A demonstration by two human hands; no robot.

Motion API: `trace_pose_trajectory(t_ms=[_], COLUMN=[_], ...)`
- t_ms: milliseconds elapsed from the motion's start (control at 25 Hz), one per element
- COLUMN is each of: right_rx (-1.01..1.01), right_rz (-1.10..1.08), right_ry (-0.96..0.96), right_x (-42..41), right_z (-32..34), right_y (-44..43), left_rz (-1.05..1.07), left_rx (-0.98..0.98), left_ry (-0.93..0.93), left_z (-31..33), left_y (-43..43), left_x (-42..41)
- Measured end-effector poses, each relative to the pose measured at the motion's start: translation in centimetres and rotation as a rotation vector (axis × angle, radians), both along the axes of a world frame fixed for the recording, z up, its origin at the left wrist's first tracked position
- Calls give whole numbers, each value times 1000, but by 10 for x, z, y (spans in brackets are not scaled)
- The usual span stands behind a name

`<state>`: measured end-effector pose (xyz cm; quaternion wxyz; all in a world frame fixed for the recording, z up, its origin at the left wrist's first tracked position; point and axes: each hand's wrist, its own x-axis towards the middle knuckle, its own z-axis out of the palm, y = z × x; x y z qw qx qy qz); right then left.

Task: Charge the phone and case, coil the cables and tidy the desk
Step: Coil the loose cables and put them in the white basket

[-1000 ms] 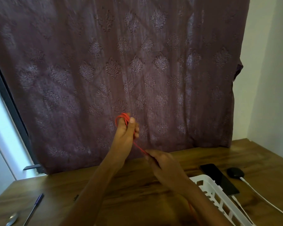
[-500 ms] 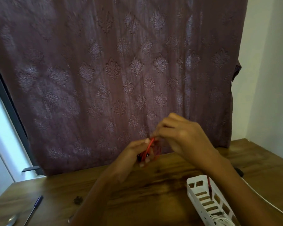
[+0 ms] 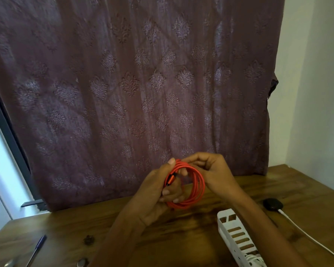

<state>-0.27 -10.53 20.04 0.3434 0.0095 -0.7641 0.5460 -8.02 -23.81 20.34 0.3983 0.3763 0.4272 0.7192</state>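
Red cable (image 3: 198, 182) now fully coiled, both hands, left hand (image 3: 158, 191) & right hand (image 3: 212, 172), gripping it.

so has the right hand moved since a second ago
Yes. The right hand rose from low over the desk to the top of the red cable coil, level with the curtain hem.

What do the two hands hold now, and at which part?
Both hold the coiled red cable: left hand grips the coil's left side near the connector, right hand pinches its top.
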Motion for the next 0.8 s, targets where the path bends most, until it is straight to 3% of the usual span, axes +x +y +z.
trace_pose_trajectory(t_ms=[200,440,600,720,800], right_rx=[-458,-528,-740,-781,-744], right_rz=[152,-8,156,325,324], right_ry=[-131,-108,-65,-10,-6], right_x=[3,-1,3,9,12], right_z=[-8,-26,-31,-29,-28], right_y=[-16,-29,-30,-27,-26], left_rz=[140,399,524,570,580], left_rx=[54,-63,-99,-85,-88], left_ry=[-11,86,173,155,122], left_z=[-6,-27,-35,-35,-33], left_y=[2,3,6,8,9], left_x=[0,-11,-5,-4,0])
